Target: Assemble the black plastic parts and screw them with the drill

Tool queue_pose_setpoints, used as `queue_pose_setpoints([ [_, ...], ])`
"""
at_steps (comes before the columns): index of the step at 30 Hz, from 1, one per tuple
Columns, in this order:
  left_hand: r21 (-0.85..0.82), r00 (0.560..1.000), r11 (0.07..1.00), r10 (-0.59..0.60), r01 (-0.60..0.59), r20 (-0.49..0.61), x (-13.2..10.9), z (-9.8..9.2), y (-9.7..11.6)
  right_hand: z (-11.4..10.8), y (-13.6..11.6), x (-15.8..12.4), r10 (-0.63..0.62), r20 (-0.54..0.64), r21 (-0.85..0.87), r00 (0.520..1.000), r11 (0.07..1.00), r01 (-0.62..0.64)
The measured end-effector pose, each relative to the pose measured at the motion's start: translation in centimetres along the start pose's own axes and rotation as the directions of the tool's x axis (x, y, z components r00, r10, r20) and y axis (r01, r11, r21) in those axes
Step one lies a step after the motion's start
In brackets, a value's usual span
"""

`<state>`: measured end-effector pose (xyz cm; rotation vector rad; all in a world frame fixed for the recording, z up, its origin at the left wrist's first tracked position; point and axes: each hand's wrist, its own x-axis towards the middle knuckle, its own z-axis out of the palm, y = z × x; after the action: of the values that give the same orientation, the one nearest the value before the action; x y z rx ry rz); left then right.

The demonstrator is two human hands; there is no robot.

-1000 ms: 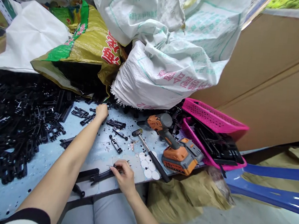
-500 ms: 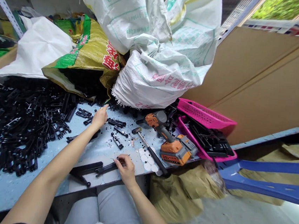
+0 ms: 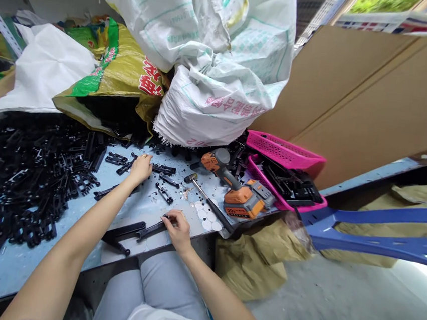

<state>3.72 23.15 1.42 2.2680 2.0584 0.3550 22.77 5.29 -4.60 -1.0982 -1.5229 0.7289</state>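
My left hand (image 3: 140, 168) reaches far across the pale blue table (image 3: 30, 258), fingers curled down over a small black plastic part among loose black pieces (image 3: 165, 169). My right hand (image 3: 177, 227) rests near the table's front edge, fingers pinched on the end of a long black plastic arm (image 3: 150, 231) that lies flat. A second black arm (image 3: 121, 230) lies just left of it. Several white round discs (image 3: 206, 218) lie right of my right hand.
A big heap of black plastic parts (image 3: 27, 172) covers the table's left side. An orange cordless drill (image 3: 233, 189) and a hammer (image 3: 207, 200) lie to the right, beside pink baskets (image 3: 285, 154). Woven sacks (image 3: 211, 64) pile up behind. A blue plastic stool (image 3: 373, 230) lies beside the table.
The camera view has shifted slightly. My left hand has drawn back a little toward me over the small black parts. My right hand stays on the long black arm.
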Motion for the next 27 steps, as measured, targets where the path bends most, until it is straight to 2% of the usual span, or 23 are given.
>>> queue_pose_setpoints([
  [4, 0.024, 0.997, 0.999, 0.029, -0.031, 0.065, 3.5, 1.5, 1.5, -0.2, -0.3, 0.1, 0.002, 0.018, 0.016, 1.000, 1.000, -0.002],
  [9, 0.049, 0.991, 0.999, 0.017, -0.024, 0.130, 7.5, 3.8, 1.6, -0.4, -0.4, 0.1, -0.021, 0.025, 0.003, 0.999, 1.000, 0.021],
  [14, 0.100, 0.991, 0.995, -0.018, 0.004, 0.135, 8.9, 5.2, 0.9, -0.5, -0.3, 0.0, -0.052, 0.070, 0.015, 0.996, 0.999, 0.051],
  [19, 0.140, 0.995, 0.989, 0.022, -0.035, 0.094, 7.9, 4.0, 1.7, -0.1, 0.0, 0.0, -0.091, 0.077, -0.023, 0.993, 0.995, 0.093],
  [21, 0.134, 0.999, 0.991, 0.023, -0.027, 0.033, 6.9, 3.2, 2.1, 0.1, 0.1, 0.0, -0.120, 0.088, -0.059, 0.989, 0.990, 0.126],
  [24, 0.054, 0.991, 0.998, 0.039, -0.032, -0.130, 4.2, 1.7, 2.4, 0.4, 0.2, 0.0, -0.165, 0.085, -0.186, 0.983, 0.966, 0.178],
  [27, -0.056, 0.965, 0.996, 0.060, -0.077, -0.254, -0.2, -0.2, 1.9, 0.8, 0.3, -0.3, -0.218, 0.075, -0.332, 0.973, 0.915, 0.230],
])
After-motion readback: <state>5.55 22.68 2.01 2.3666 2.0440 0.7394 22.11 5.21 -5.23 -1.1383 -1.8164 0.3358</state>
